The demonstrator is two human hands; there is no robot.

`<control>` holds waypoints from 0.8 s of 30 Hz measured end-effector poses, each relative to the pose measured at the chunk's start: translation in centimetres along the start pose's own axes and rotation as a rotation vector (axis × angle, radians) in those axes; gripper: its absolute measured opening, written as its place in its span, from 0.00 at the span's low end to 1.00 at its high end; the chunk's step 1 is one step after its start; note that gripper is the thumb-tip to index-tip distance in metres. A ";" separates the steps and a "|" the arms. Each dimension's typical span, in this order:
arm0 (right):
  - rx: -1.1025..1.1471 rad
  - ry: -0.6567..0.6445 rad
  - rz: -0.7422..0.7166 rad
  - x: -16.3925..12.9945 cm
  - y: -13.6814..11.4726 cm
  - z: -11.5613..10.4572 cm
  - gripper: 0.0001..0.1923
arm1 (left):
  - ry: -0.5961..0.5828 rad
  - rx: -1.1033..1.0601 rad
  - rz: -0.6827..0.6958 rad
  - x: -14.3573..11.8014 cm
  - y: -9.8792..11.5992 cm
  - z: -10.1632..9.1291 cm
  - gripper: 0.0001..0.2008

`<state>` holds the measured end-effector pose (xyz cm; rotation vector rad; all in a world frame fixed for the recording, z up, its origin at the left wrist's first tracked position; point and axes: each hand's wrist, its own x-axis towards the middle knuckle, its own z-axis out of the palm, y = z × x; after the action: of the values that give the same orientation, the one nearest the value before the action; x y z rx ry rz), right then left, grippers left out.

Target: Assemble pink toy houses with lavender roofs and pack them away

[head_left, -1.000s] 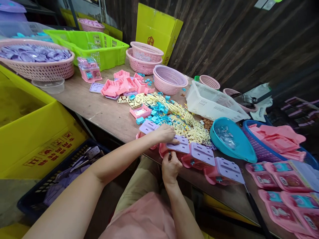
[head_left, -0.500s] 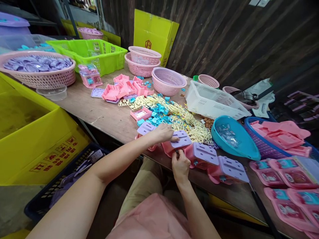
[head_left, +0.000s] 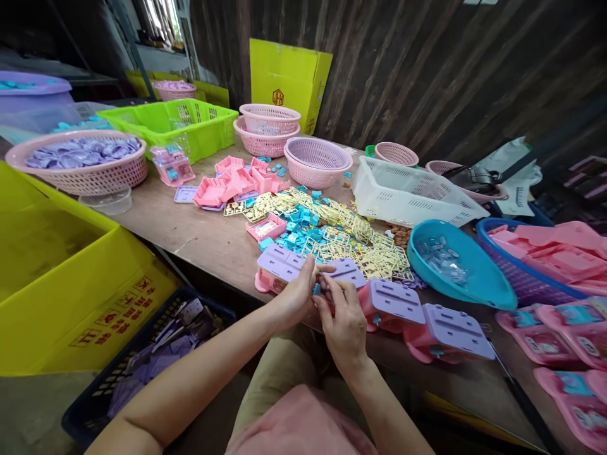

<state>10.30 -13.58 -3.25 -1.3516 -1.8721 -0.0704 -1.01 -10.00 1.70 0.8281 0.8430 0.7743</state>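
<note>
My left hand (head_left: pixel 301 292) and my right hand (head_left: pixel 345 319) meet at the table's front edge, both with curled fingers. A small blue plastic piece (head_left: pixel 317 289) shows between their fingertips; the fingers partly cover it. Just behind my hands is a pink toy house with a lilac base plate (head_left: pixel 348 270), partly hidden. To its left sits a similar pink-and-lilac toy house (head_left: pixel 281 262), beside my left wrist. Two more, a nearer toy house (head_left: pixel 396 300) and a farther toy house (head_left: pixel 458 328), line the edge to the right of my right hand.
Blue parts (head_left: pixel 298 224) and cream sprue frames (head_left: pixel 382 256) lie heaped behind the houses. A blue basin (head_left: pixel 493 294) and white basket (head_left: pixel 379 205) stand to the right. A long dark-handled tool (head_left: pixel 526 398) lies at the edge. A yellow box (head_left: pixel 57 303) is at left.
My left hand has come off the lilac plate and turned toward my right hand. My right hand has risen from below the house. The blue piece now shows between them.
</note>
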 end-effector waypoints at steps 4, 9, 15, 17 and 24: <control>-0.003 -0.095 0.008 0.9 -0.3 0.3 0.16 | 0.069 -0.013 0.068 -0.3 -0.8 0.0 0.29; 0.129 -0.139 0.036 1.6 -0.7 -0.5 0.09 | -0.027 0.314 0.185 -0.7 -0.8 -1.7 0.32; 0.271 -0.174 0.272 1.2 -1.0 -0.8 0.12 | 0.132 1.099 0.581 0.4 3.8 -9.2 0.22; 0.326 -0.202 0.292 0.7 -1.4 0.0 0.12 | 0.012 1.187 0.521 1.6 3.7 -11.5 0.22; 0.333 -0.288 0.223 -1.0 -2.4 5.0 0.11 | 0.361 1.125 0.440 1.8 -1.1 -11.3 0.19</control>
<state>5.55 -13.02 -6.31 -1.3756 -1.8462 0.5523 -9.61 -5.58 -4.45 1.9536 1.4774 0.8180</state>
